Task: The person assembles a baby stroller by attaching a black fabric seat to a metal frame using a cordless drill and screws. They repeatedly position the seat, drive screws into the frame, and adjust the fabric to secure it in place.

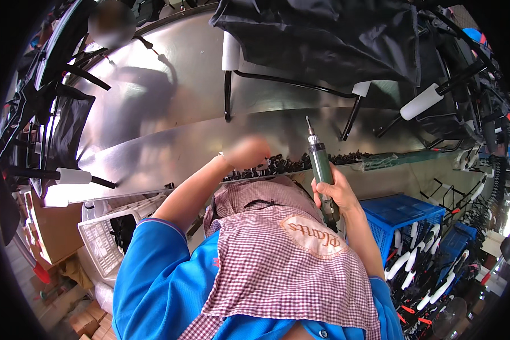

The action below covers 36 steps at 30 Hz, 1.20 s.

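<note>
My right hand [341,192] is wrapped round a green electric screwdriver [321,164], its bit pointing up and away over the metal table. My left hand [247,152] is at the table's front edge, over a row of small black parts [289,164]. It is blurred, so its fingers and anything in them cannot be made out. Beyond both hands stands a black tube frame [294,81] with a white sleeve [230,52] on one leg and black fabric [323,42] draped over it. Neither hand touches this frame.
The shiny metal table [192,107] spans the width ahead. Another black frame with a white sleeve [75,176] stands at left. A blue crate [405,212] and many white-handled black pieces [416,249] lie at right. Lower left are a white basket [99,241] and a cardboard box [54,226].
</note>
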Motion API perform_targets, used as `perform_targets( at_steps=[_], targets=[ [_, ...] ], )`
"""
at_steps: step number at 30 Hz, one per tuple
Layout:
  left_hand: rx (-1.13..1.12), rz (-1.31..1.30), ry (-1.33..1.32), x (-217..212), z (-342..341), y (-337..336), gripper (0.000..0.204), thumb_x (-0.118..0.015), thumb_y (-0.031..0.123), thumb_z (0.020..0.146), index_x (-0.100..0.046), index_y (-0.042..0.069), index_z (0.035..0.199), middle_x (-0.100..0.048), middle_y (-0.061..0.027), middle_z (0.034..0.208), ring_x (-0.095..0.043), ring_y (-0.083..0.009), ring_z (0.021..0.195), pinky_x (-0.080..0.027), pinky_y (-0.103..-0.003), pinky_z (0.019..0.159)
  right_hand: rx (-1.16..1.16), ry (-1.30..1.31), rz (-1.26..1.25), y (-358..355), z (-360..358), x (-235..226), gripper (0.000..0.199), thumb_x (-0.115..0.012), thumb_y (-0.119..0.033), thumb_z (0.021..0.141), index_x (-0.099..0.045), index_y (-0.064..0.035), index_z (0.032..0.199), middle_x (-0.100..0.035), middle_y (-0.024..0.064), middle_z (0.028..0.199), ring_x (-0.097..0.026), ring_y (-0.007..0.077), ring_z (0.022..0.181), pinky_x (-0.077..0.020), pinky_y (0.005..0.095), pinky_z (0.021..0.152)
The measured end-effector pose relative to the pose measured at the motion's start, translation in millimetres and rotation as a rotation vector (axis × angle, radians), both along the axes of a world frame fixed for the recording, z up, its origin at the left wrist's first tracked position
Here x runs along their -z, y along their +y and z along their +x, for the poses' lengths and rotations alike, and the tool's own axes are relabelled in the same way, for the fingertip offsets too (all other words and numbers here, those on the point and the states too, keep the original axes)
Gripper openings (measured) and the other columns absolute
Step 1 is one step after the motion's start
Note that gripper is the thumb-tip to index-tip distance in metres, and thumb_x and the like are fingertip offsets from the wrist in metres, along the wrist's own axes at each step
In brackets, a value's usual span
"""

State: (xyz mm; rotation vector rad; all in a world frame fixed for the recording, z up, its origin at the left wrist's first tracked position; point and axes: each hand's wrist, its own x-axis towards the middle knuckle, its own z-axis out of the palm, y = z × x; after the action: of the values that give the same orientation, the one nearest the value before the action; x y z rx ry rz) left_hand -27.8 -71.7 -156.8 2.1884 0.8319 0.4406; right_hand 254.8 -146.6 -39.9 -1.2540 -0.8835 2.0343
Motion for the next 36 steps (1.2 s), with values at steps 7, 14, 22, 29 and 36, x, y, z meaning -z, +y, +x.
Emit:
perform_targets(
  at_steps=[7,14,22,29,36],
  targets=[
    [0.023,-0.147,0.138,4,-34,-5,0.010,-0.069,0.003,0.068,-0.064,0.003,0.076,-0.060,-0.0087,0.078,-0.062,-0.0234,0.074,-0.052,-0.033,0.068,0.022,0.041,-0.038,-20,-8,9,0.071,-0.081,-0.021,0.073,-0.039,0.0011,0.125,-0.053,0.0067,0.079,-0.058,0.0178,0.052,-0.0482,0.0282,0.047],
    [0.004,-0.189,0.247,-2,-55,-22,0.010,-0.070,0.003,0.065,-0.066,0.004,0.074,-0.060,-0.0081,0.078,-0.060,-0.0243,0.078,-0.052,-0.034,0.069,-0.040,-0.006,-0.012,-20,-22,12,0.073,-0.083,-0.023,0.071,-0.039,0.0008,0.125,-0.055,0.0075,0.079,-0.059,0.0177,0.052,-0.0472,0.0266,0.046],
    [0.093,0.013,0.267,-7,-67,-39,0.008,-0.070,0.011,0.066,-0.068,0.009,0.073,-0.060,-0.0030,0.081,-0.057,-0.0241,0.088,-0.048,-0.035,0.079,-0.059,-0.001,-0.019,-19,-32,11,0.071,-0.083,-0.022,0.071,-0.039,0.0007,0.122,-0.053,0.0065,0.077,-0.058,0.0164,0.052,-0.0481,0.0274,0.046],
    [0.048,0.135,0.312,20,-61,-44,0.004,-0.068,0.012,0.071,-0.068,0.011,0.074,-0.060,-0.0023,0.082,-0.057,-0.0202,0.086,-0.048,-0.035,0.078,-0.098,0.002,0.073,-22,-37,17,0.072,-0.082,-0.018,0.073,-0.037,0.0015,0.125,-0.053,0.0066,0.078,-0.057,0.0152,0.053,-0.0479,0.0270,0.045],
    [-0.570,-1.260,-0.961,-60,-3,5,0.004,-0.055,0.007,0.093,-0.057,0.004,0.094,-0.063,-0.0082,0.091,-0.062,-0.0195,0.079,-0.052,-0.032,0.072,-0.236,-0.367,0.288,-20,-40,-12,0.097,-0.087,-0.015,0.061,-0.032,-0.0043,0.141,-0.058,0.0059,0.103,-0.059,0.0123,0.076,-0.0504,0.0295,0.071]
  ],
)
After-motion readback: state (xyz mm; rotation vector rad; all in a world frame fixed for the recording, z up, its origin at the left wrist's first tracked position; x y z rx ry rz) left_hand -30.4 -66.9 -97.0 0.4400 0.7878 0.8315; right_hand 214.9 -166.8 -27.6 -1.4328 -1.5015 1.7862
